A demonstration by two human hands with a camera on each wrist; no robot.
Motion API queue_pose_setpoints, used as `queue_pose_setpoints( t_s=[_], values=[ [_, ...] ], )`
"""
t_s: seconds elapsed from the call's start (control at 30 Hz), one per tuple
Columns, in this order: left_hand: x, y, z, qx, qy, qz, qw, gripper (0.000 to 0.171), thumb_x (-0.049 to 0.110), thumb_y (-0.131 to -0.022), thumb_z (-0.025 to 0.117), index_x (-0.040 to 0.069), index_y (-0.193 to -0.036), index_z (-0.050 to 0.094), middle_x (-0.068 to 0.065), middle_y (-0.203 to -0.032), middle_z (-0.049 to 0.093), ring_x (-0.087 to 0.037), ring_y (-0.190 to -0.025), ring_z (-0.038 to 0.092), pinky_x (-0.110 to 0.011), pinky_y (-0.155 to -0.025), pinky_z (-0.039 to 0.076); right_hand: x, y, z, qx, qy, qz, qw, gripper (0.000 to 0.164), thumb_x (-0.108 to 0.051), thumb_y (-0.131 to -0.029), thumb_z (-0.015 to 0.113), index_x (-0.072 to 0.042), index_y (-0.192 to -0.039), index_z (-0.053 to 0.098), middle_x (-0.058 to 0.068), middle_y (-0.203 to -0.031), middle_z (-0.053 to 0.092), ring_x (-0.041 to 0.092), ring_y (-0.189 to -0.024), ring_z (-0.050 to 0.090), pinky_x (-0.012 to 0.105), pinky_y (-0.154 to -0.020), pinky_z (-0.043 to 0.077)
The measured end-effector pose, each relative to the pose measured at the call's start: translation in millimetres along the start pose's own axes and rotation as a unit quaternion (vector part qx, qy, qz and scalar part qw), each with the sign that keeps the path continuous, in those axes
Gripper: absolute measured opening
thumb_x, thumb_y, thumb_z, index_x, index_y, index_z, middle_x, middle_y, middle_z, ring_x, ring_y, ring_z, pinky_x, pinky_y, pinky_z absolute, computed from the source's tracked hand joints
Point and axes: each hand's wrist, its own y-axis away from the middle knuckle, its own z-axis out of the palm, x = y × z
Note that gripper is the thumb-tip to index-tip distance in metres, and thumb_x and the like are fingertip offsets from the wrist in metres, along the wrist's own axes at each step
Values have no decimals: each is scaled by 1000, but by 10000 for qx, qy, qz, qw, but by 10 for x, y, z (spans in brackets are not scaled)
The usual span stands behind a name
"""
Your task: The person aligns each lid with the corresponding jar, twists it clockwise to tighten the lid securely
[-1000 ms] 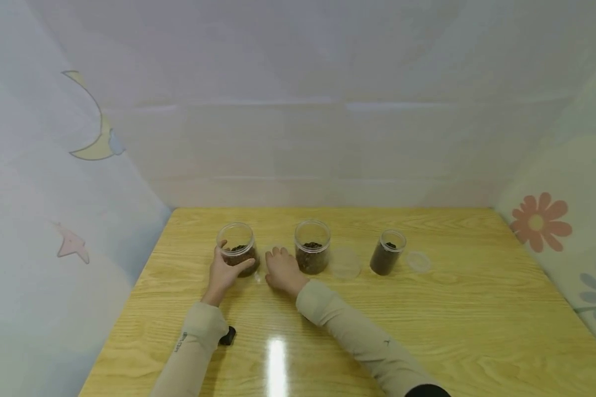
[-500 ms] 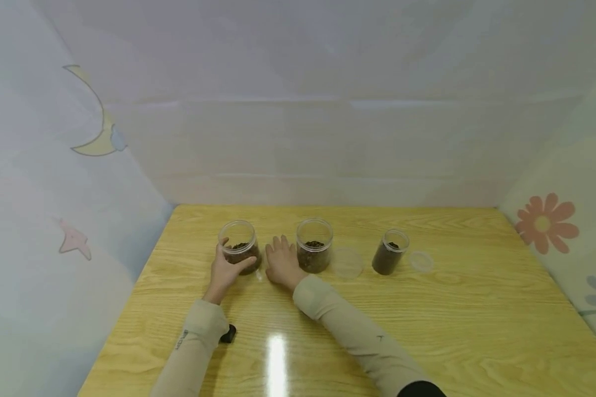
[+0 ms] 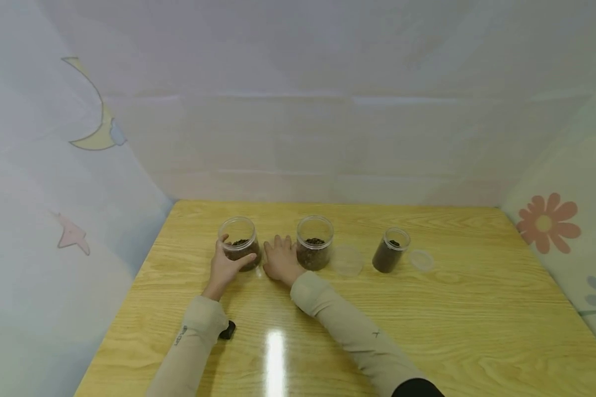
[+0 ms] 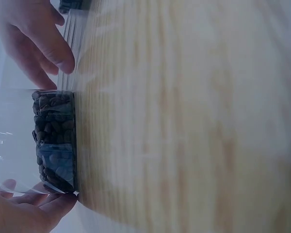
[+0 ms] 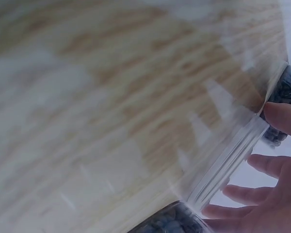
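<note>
My left hand [image 3: 224,270] grips the leftmost clear jar [image 3: 239,234], thumb at its front and fingers round its left side. Dark brown beans fill the lower part of this jar, well seen in the left wrist view as beans [image 4: 56,136]. Between this jar and the middle jar [image 3: 315,234], my right hand [image 3: 280,259] lies palm down with fingers spread. Beneath it is a clear round lid [image 5: 228,160], flat on the table, with the right fingertips [image 5: 259,162] right at its rim. In the head view the hand hides most of that lid.
Right of the middle jar lies a second clear lid [image 3: 348,261]. Further right stands a narrower open jar [image 3: 389,253] with dark contents, beside a small lid [image 3: 421,261]. Light reflects off the wooden table [image 3: 452,331]. A printed cloth wall [image 3: 298,138] borders its back.
My right hand's fingers have gone from bent to more stretched and spread over the lid. The left hand keeps its hold on the jar. The head view has shifted slightly.
</note>
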Motion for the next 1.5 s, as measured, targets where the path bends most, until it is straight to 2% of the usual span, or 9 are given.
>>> queue_pose_setpoints(
  t_s=[0.27, 0.5, 0.7, 0.87, 1.17, 1.5],
  values=[
    [4, 11, 5, -14, -41, -54, 10000, 97, 31, -74, 77, 12, -145, 13, -22, -141, 31, -37, -128, 32, -52, -102, 31, 7, 15, 6, 228, 131, -130, 9996, 57, -43, -89, 56, -17, -138, 41, 16, -135, 38, 41, -122, 35, 57, -94, 36],
    [31, 19, 15, -17, -91, -17, 10000, 97, 30, -75, 77, 11, -145, 13, -22, -141, 31, -36, -129, 31, -51, -103, 29, 37, 12, 16, 448, 193, -328, 9983, 54, -42, -87, 58, -14, -132, 48, 13, -123, 46, 35, -110, 43, 49, -86, 43],
    [25, -2, 14, -24, -91, -18, 10000, 98, 32, -75, 77, 11, -145, 12, -22, -142, 29, -36, -130, 29, -51, -104, 28, 43, 27, 1, 603, 366, -421, 9966, 58, -49, -81, 62, -14, -127, 54, 12, -119, 49, 32, -105, 45, 47, -84, 44],
    [6, -21, 9, -35, -51, -6, 10000, 98, 33, -74, 77, 12, -145, 13, -21, -142, 29, -35, -131, 28, -51, -104, 27, 45, 38, 10, 727, 327, -431, 9959, 56, -51, -80, 62, -10, -119, 57, 14, -110, 51, 32, -102, 46, 47, -84, 42],
    [6, -15, 9, 17, -69, 0, 10000, 95, 31, -76, 76, 14, -145, 14, -21, -143, 28, -35, -131, 27, -52, -103, 28, 36, 74, -5, 680, 127, -337, 9970, 59, -48, -83, 59, -11, -129, 50, 16, -113, 50, 34, -106, 44, 50, -87, 37],
    [28, -14, -4, 39, -120, -93, 9999, 96, 34, -74, 77, 15, -145, 14, -20, -143, 28, -36, -131, 27, -52, -103, 27, -5, 149, -67, 842, 470, -456, 9943, 61, -55, -81, 59, -11, -122, 55, 15, -105, 55, 31, -98, 50, 47, -81, 44]
  ],
)
